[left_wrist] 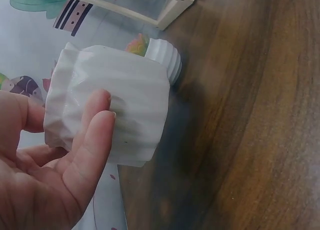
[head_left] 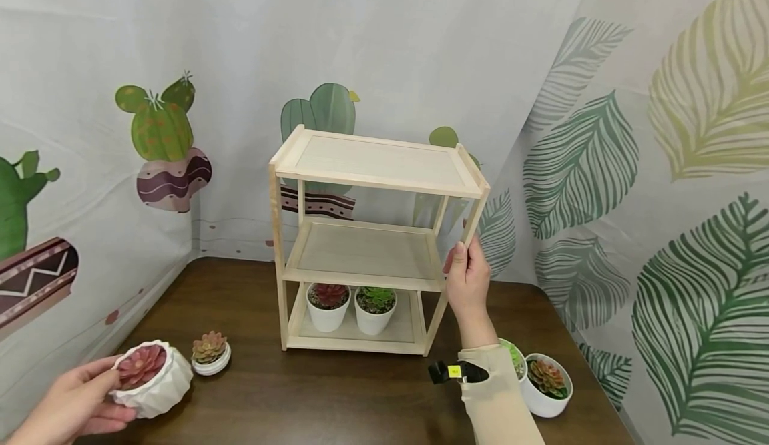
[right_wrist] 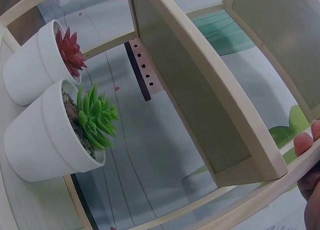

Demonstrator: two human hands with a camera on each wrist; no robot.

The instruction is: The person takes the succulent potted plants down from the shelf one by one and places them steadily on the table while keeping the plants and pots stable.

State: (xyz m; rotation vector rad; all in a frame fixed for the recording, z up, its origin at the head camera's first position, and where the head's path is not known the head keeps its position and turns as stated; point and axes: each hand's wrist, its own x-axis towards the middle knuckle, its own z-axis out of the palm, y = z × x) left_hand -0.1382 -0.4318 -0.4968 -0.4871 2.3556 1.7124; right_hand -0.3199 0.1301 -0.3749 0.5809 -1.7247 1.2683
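Note:
My left hand pinches the rim of a white faceted pot that holds a dark pink succulent. In the left wrist view the pot shows from its side, fingers spread along its wall. A three-tier pale wooden shelf stands on the table, and my right hand grips its front right post beside the middle tier. On the lowest tier sit two white pots, one with a red succulent and one with a green succulent. The top and middle tiers hold nothing.
A small ribbed white pot with a peach succulent stands just right of the held pot. Near my right forearm, a white pot with an orange-green succulent stands beside another green plant, partly hidden by the sleeve. Printed curtains hang behind the brown table.

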